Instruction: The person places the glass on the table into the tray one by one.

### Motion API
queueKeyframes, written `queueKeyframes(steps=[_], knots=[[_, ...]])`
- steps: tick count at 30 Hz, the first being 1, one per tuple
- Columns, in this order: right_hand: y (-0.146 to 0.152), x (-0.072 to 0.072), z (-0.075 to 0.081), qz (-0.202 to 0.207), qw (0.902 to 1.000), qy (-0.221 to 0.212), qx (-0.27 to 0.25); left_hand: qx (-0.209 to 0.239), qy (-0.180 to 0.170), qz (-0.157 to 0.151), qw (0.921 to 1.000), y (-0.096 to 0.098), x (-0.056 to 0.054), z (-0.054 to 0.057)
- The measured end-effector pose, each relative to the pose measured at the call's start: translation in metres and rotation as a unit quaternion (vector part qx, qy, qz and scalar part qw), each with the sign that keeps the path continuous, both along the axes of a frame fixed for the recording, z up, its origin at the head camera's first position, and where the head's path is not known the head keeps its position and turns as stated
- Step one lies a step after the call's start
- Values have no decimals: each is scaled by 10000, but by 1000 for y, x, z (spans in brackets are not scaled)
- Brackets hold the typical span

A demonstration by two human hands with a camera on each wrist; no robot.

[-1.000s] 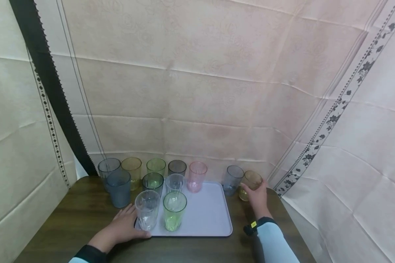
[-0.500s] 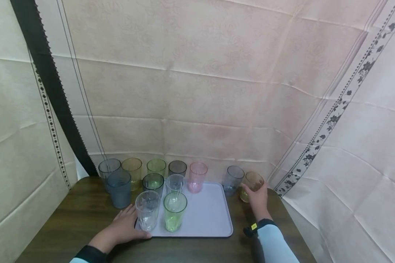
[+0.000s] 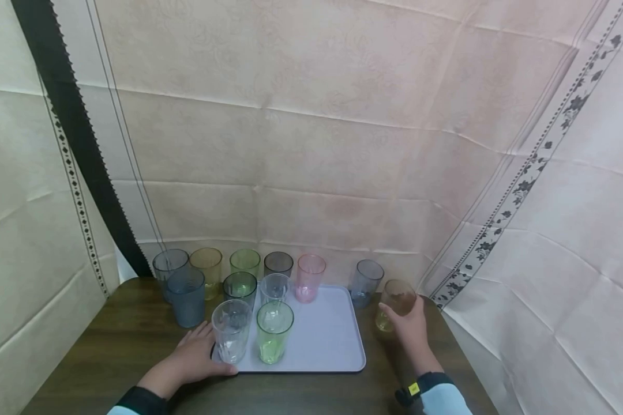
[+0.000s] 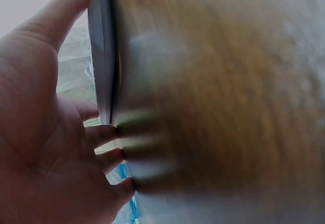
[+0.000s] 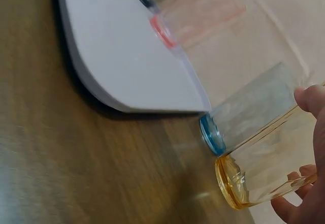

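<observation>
We see an amber glass at lower right, a pink glass and white tray at lower centre, pale cloth banded with grey flowers at right.

A brown wooden table carries a white tray. Left of the tray stand a blue glass, a yellow glass and a grey glass; to its right, a pale blue glass.

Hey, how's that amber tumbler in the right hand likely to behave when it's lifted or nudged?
The amber tumbler will probably stay stiff: its walls look straight in the right hand's grip. Its smooth, glossy sides may be slippery. Being taller than wide, it could tip if nudged up high.
</observation>
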State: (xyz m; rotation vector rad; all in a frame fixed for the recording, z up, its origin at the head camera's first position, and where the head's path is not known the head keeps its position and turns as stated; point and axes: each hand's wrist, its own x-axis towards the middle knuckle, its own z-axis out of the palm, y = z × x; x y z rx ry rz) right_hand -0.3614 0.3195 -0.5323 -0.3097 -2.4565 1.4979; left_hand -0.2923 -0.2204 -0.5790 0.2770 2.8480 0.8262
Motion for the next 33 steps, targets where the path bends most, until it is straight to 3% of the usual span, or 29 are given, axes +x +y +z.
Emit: queueKeyframes(steps=[6,13,23,33], knots=[[-16,9,3,188,9998,-6,27,-21,21,17,10000,0,1,0],[-59,12,6,637,9980,19,-8,0,-7,26,10000,-2,2,0],[-135,3,1,1230,9917,232,-290,46,-67,3,10000,-2,3,2],[-180,-2,-4,1355,9901,216,-281,108,-82,8,9999,-2,3,2]])
